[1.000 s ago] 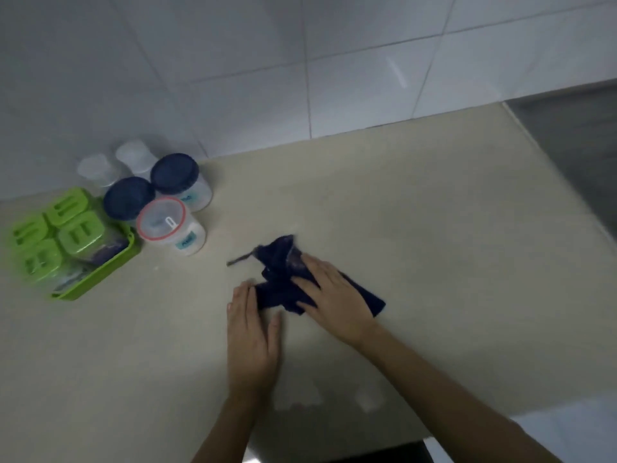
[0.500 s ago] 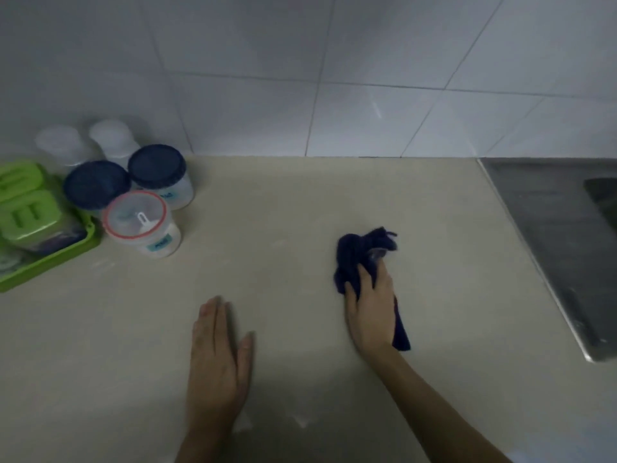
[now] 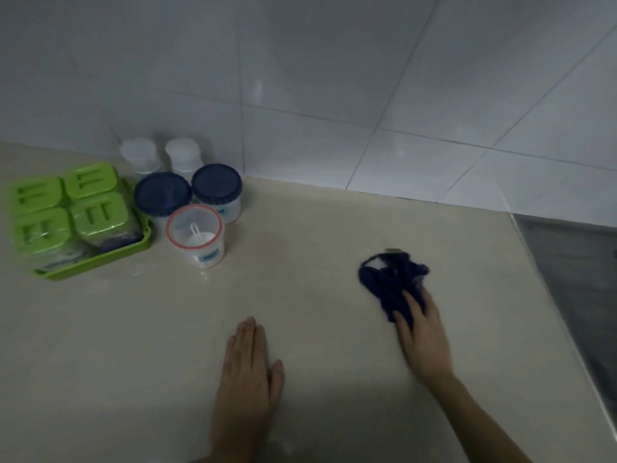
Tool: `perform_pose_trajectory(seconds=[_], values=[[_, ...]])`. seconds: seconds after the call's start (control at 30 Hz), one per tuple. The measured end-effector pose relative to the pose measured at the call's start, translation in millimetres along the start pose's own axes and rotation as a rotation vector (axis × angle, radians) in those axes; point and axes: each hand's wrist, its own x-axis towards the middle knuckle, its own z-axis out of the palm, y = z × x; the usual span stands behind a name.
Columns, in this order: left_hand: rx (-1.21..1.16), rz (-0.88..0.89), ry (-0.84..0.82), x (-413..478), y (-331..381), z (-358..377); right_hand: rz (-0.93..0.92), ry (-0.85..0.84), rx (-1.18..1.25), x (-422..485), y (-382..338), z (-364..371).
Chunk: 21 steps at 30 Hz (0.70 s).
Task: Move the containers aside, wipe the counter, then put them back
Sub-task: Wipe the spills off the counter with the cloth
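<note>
A crumpled dark blue cloth (image 3: 390, 282) lies on the beige counter (image 3: 300, 295) at the right. My right hand (image 3: 422, 332) presses on its near end, fingers laid over it. Flat on the counter near the front rests my left hand (image 3: 248, 379), palm down and holding nothing. The containers are grouped at the back left: a clear jar with a red-rimmed lid (image 3: 197, 235), two jars with dark blue lids (image 3: 162, 197) (image 3: 217, 190), two white jars (image 3: 138, 157) (image 3: 183, 155) by the wall, and a green tray (image 3: 100, 259) of green-lidded boxes.
White wall tiles (image 3: 334, 95) rise behind the counter. A dark grey metal surface (image 3: 574, 279) borders the counter on the right.
My right hand has pushed the cloth from the middle of the counter toward the right. My left hand let go of the cloth and lies flat. The view has shifted.
</note>
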Motion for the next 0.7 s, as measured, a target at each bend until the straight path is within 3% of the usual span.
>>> perform_pose_trajectory(seconds=[0.1,0.2,0.37,0.5,0.63,0.7], values=[[-0.03,-0.019,-0.021,0.8,4.9,-4.5,0.243,0.072,-0.023,-0.1,32.1,-3.4],[-0.061,-0.039,-0.028,0.0,5.4,-8.6,0.368,0.129,0.029,18.5,11.1,24.0],[-0.025,-0.027,-0.016,-2.6,-0.9,-6.8,-0.023,-0.01,0.025,28.0,-119.2,89.8],[0.043,-0.074,-0.098,-0.6,3.1,-11.7,-0.359,-0.192,0.077,34.3,-197.3,126.4],[0.057,-0.059,-0.08,-0.9,5.9,-13.6,-0.425,-0.167,0.125,33.1,-136.7,89.8],[0.032,-0.013,-0.019,-3.6,3.2,-10.8,-0.361,-0.13,0.152,18.2,-82.1,47.9]])
